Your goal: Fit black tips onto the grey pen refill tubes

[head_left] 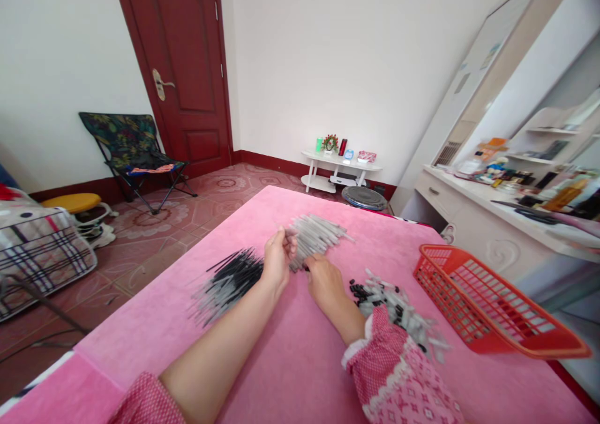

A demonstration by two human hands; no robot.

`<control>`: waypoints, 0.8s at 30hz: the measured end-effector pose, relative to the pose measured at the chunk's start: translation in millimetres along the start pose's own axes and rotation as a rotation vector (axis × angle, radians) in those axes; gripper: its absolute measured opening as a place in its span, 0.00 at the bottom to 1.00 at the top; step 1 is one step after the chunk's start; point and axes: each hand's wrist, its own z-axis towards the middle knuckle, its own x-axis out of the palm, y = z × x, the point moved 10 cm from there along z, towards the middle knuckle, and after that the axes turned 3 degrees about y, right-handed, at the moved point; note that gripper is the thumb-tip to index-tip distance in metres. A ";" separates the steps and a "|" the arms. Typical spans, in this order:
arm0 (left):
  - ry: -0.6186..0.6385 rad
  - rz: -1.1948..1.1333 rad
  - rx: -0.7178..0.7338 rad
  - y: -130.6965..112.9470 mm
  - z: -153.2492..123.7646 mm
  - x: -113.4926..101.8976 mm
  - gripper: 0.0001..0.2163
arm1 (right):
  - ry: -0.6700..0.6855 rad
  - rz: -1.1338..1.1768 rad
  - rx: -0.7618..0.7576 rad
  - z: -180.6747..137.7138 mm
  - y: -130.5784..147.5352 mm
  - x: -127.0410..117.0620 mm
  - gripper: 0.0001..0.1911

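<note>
My left hand (278, 256) is raised at the near left side of a pile of clear grey tubes (321, 231), its thumb and fingers pinched together. Whatever is between those fingertips is too small and blurred to name. Low at the near end of the same pile, my right hand (324, 281) has its fingers curled, with a small dark tip showing at them. To the left lies a bundle of thin black and grey sticks (234, 280), partly behind my left wrist. Small black and clear caps (391, 302) are heaped beside my right forearm, and my sleeve hides some.
A red plastic basket (487, 311) stands at the right edge of the pink-covered table (272, 361). Beyond it is a white dresser (473, 205) crowded with bottles. A folding chair (134, 146) and a yellow stool (70, 202) stand on the floor to the left.
</note>
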 end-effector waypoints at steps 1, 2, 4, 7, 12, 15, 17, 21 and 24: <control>0.025 0.040 -0.003 -1.5 -0.8 3.8 0.17 | -0.003 -0.014 0.001 -0.2 0.8 -0.2 0.12; 0.054 0.092 -0.009 -3.8 -0.8 7.7 0.16 | -0.004 -0.027 0.004 -0.6 1.1 -0.6 0.12; 0.113 0.230 -0.028 -10.4 1.6 13.2 0.16 | 0.008 -0.039 0.024 -1.5 -1.0 -1.5 0.11; 0.260 0.557 -0.044 -21.3 10.3 16.9 0.12 | 0.035 -0.043 0.073 -3.7 -12.9 -5.6 0.11; 0.537 1.075 0.169 -37.6 16.3 12.8 0.04 | 0.042 -0.100 0.229 -10.8 -58.4 -23.3 0.12; 0.607 1.178 0.214 -35.2 11.6 7.7 0.06 | 0.080 -0.115 0.307 -16.5 -81.2 -27.4 0.13; 0.614 1.200 0.278 -36.5 7.3 9.2 0.06 | 0.070 -0.097 0.303 -18.8 -81.9 -30.5 0.13; 0.706 1.324 0.355 -29.5 0.4 18.4 0.05 | 0.034 0.047 0.122 -20.7 -39.8 -31.4 0.11; 0.777 1.437 0.291 -22.8 1.3 20.7 0.09 | 0.041 0.180 -0.107 -27.3 14.5 -25.6 0.09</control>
